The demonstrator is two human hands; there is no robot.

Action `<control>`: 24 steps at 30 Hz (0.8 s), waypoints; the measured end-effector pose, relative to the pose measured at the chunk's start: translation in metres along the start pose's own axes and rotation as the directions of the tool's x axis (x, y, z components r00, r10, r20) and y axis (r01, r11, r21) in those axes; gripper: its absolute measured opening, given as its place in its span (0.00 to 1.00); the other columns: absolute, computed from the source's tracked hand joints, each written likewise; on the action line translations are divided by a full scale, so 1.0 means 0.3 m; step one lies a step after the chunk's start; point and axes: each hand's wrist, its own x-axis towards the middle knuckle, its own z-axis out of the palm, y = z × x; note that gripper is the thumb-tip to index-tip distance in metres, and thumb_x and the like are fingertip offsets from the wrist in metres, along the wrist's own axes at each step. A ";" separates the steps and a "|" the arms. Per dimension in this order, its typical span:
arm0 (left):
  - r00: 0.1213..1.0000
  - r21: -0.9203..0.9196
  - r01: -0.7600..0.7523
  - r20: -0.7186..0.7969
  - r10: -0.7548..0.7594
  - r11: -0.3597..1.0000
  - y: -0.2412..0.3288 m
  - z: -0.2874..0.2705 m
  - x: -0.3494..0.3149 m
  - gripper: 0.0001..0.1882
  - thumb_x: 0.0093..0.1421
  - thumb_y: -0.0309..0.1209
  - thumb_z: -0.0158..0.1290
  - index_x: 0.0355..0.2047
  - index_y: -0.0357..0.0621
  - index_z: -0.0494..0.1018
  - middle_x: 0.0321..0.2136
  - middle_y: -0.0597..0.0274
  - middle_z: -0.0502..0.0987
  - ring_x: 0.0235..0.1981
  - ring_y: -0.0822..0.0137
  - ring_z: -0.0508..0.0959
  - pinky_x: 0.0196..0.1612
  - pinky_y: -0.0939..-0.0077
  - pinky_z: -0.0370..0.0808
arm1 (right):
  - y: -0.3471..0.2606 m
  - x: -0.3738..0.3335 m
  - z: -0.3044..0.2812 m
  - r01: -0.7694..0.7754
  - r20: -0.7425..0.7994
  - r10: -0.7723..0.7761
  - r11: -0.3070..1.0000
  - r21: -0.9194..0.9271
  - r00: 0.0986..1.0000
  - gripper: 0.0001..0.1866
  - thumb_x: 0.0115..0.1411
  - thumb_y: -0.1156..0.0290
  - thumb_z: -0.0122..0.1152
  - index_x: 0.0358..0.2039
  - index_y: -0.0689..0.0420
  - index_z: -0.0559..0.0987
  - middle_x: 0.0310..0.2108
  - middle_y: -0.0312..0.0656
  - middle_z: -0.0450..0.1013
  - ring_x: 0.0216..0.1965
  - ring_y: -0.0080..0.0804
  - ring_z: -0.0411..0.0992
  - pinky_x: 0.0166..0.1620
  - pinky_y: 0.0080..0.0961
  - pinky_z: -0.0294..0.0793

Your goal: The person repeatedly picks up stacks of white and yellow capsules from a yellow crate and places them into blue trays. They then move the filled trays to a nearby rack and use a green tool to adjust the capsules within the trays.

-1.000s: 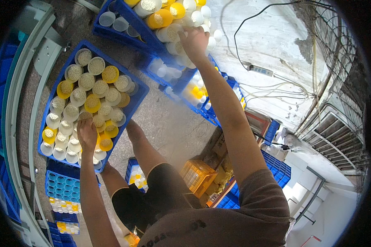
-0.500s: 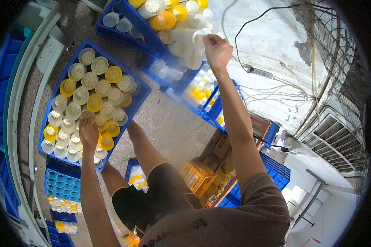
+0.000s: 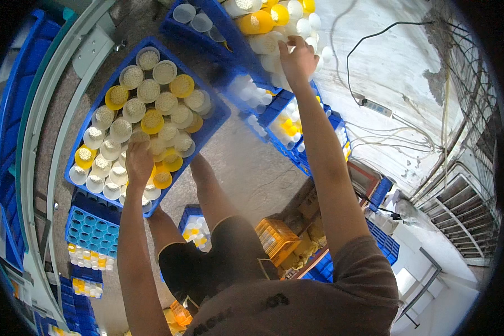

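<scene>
Floor (image 3: pixel 246 168) btwn crate rim (image 3: pixel 217 116) & cups (image 3: pixel 265 42); R grip (image 3: pixel 301 60) spread, L grip (image 3: pixel 139 163) can't tell.

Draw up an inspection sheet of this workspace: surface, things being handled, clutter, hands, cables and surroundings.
Surface: patchy grey floor; the near blue crate's support is hidden.
Job's things: white and yellow cups fill that crate, many showing pale grains; an upper pile of cups lies ahead.
Clutter: orange crate right of the legs; blue crates beyond.
Hands: left hand at the crate's cups, right hand at the upper pile; grips unclear.
Cables: black cable reaching a power strip; pale wires nearby.
Surroundings: stained white wall; metal rail left.
</scene>
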 end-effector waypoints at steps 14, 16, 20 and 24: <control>0.970 0.475 -0.192 -0.042 0.240 0.859 0.072 -0.155 0.512 0.17 0.58 0.23 0.52 0.48 0.49 0.76 0.45 0.55 0.78 0.42 0.56 0.81 0.40 0.66 0.81 | -0.654 -0.727 -0.031 -0.601 0.613 0.159 0.489 0.632 0.774 0.23 0.59 0.73 0.61 0.56 0.58 0.73 0.52 0.54 0.73 0.43 0.44 0.77 0.48 0.36 0.76; 0.977 0.489 -0.214 0.090 0.195 0.846 0.070 -0.149 0.598 0.15 0.57 0.23 0.53 0.45 0.48 0.78 0.46 0.54 0.78 0.40 0.56 0.82 0.40 0.66 0.81 | -0.717 -0.717 0.014 -0.570 0.575 0.195 0.565 0.597 0.795 0.23 0.59 0.72 0.60 0.56 0.58 0.73 0.52 0.55 0.72 0.49 0.48 0.74 0.52 0.39 0.72; 0.956 0.476 -0.240 0.269 0.120 0.846 0.041 -0.089 0.687 0.09 0.56 0.22 0.53 0.36 0.44 0.81 0.43 0.48 0.78 0.37 0.54 0.83 0.39 0.65 0.82 | -0.790 -0.687 0.108 -0.618 0.584 0.296 0.618 0.486 0.756 0.21 0.59 0.73 0.59 0.54 0.58 0.74 0.50 0.57 0.73 0.53 0.53 0.71 0.54 0.43 0.70; 0.955 0.503 -0.239 0.276 0.108 0.831 0.021 -0.039 0.710 0.06 0.55 0.22 0.54 0.30 0.39 0.81 0.35 0.45 0.79 0.37 0.53 0.83 0.37 0.64 0.82 | -0.836 -0.671 0.175 -0.676 0.567 0.420 0.635 0.375 0.709 0.18 0.59 0.74 0.58 0.50 0.58 0.76 0.47 0.56 0.73 0.50 0.54 0.72 0.51 0.43 0.71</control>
